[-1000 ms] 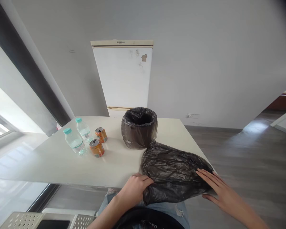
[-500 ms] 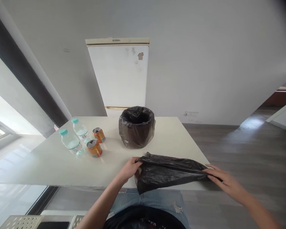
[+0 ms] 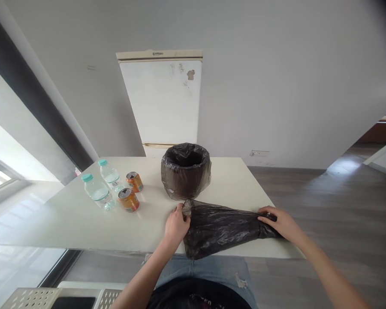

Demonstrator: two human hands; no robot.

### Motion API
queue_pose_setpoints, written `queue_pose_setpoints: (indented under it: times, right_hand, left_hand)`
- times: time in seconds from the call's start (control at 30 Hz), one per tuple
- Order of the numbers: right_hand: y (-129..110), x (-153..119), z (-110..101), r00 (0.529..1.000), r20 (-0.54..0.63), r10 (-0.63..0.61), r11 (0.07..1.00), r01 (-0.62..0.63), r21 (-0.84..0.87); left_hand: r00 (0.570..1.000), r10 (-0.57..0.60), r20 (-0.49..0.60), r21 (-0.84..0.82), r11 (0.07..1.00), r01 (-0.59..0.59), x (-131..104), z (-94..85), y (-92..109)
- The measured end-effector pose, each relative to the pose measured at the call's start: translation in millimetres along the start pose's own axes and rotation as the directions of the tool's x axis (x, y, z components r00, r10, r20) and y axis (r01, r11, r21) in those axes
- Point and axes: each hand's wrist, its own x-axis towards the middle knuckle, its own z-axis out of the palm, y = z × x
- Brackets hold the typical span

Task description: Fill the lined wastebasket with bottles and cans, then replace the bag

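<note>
Black bag: on the worktop, front right; long axis left to right, wide end left, narrow bunched end right.
Edges: lower left corner reaches the front edge; bare surface toward the orange cans.
Hands: left hand grips the wide end, right hand the bunched end.
Since a second ago: bag gathered narrower at right.

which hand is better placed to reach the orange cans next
Left, likely: the left hand holds the end of the black bag nearer the orange cans; the right hand grips the other end.
</note>
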Motion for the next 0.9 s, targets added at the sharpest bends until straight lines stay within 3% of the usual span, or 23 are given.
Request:
queue_pose_setpoints:
  times: [0.07,0.13,0.2,0.27,0.3,0.33,0.4,0.47,0.5,0.57,0.67,0.9]
  right_hand:
    - [0.7,1.2,-1.8,1.0,0.018,-0.022,0.999,0.023,-0.024]
    - [-3.1,-1.1,-5.4,0.998,0.004,-0.062,0.995,0.062,-0.076]
    - [-14.0,-6.6,-9.1,0.987,-0.077,-0.143,0.979,0.13,-0.154]
    - [-33.3,-13.2,-8.9,0.955,-0.156,-0.251,0.947,0.208,-0.245]
    - [-45.6,-16.0,-6.0,0.941,-0.155,-0.303,0.926,0.251,-0.283]
    - [-58.8,-18.2,-0.9,0.931,-0.116,-0.346,0.903,0.297,-0.31]
    - [-84.3,-19.4,15.4,0.91,0.069,-0.408,0.855,0.408,-0.32]
    - [-102.3,-16.1,36.0,0.878,0.211,-0.43,0.827,0.477,-0.297]
    - [-106.9,-13.1,45.7,0.867,0.26,-0.424,0.824,0.489,-0.285]
    - [-107.9,-6.1,60.2,0.859,0.331,-0.391,0.831,0.484,-0.274]
    - [-97.3,1.5,67.2,0.869,0.35,-0.349,0.848,0.452,-0.278]
    - [-79.1,0.6,60.9,0.903,0.26,-0.342,0.866,0.411,-0.285]
  left_hand:
    - [0.99,0.051,-0.129,0.03,0.998,-0.047,-9.9,-5.1,1.3]
    - [0.954,0.106,-0.28,0.061,0.994,-0.092,-21.1,-12.2,8.7]
    - [0.916,0.234,-0.325,0.075,0.972,-0.221,-32.0,-18.0,22.0]
    - [0.864,0.452,-0.223,0.08,0.891,-0.446,-39.5,-19.0,38.6]
    - [0.814,0.564,-0.136,0.081,0.826,-0.558,-41.3,-17.1,47.0]
    - [0.752,0.657,-0.046,0.085,0.753,-0.653,-41.4,-13.6,54.6]
    - [0.635,0.766,0.097,0.111,0.625,-0.772,-37.2,-3.2,66.5]
    - [0.563,0.802,0.2,0.133,0.547,-0.826,-28.8,9.8,72.7]
    - [0.549,0.801,0.239,0.136,0.532,-0.836,-23.9,16.4,73.7]
    - [0.563,0.774,0.291,0.135,0.549,-0.825,-14.4,27.7,72.0]
    - [0.616,0.727,0.304,0.13,0.608,-0.783,-3.2,35.4,63.2]
    - [0.717,0.658,0.23,0.226,0.681,-0.697,2.3,14.6,30.0]
